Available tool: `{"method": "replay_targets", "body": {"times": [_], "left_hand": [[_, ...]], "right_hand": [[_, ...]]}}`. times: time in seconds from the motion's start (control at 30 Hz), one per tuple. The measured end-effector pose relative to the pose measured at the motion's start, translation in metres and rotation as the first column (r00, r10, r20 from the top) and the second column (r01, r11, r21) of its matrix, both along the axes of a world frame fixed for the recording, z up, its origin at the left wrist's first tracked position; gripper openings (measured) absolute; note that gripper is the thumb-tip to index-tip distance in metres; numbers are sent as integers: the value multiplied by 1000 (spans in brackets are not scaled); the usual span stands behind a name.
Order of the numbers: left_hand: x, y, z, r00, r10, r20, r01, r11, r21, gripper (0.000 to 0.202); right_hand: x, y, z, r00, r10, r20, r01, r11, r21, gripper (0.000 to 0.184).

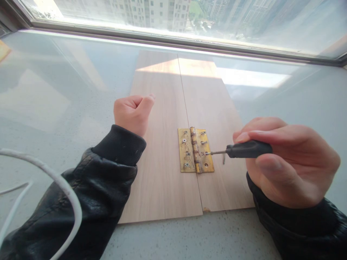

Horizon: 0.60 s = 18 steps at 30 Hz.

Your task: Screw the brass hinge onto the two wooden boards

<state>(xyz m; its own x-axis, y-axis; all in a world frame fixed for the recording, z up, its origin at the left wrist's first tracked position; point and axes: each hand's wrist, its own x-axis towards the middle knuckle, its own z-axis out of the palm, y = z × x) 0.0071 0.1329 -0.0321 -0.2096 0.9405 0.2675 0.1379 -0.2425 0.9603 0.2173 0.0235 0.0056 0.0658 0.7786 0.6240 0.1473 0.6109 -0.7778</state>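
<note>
My right hand (pixel 292 162) grips a screwdriver (pixel 249 149) by its black handle, fingers and thumb around it. Its metal shaft points left, and the tip meets a screw on the right leaf of a worn brass hinge (pixel 193 150). My left hand (pixel 134 112) is closed in a fist on the left wooden board (pixel 159 187), with nothing showing from it. Spanning the seam to the right wooden board (pixel 225 191), the hinge has several screws standing in its leaves. Its lower right hole holds no screw. A loose screw (pixel 224 159) lies beside the hinge, under the shaft.
Both boards lie side by side on a speckled pale sill (pixel 162 240). A window frame (pixel 173 41) runs along the back, with tall buildings outside. At the left, a white cable (pixel 72 202) loops in front of my left sleeve. The right board has a chipped front corner.
</note>
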Motion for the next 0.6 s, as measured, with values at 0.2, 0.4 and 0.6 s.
{"method": "replay_targets", "body": {"times": [0.2, 0.4, 0.6], "left_hand": [[0, 0, -1, 1000, 8, 4, -8, 1000, 14, 56], [1, 0, 0, 1000, 26, 16, -27, 1000, 16, 58], [2, -2, 2, 1000, 25, 18, -25, 1000, -3, 57]], "right_hand": [[6, -1, 1, 997, 21, -76, -23, 1000, -21, 18], [1, 2, -7, 997, 46, -59, -45, 999, 16, 23], [-1, 0, -6, 999, -28, -44, 29, 999, 24, 19]]}}
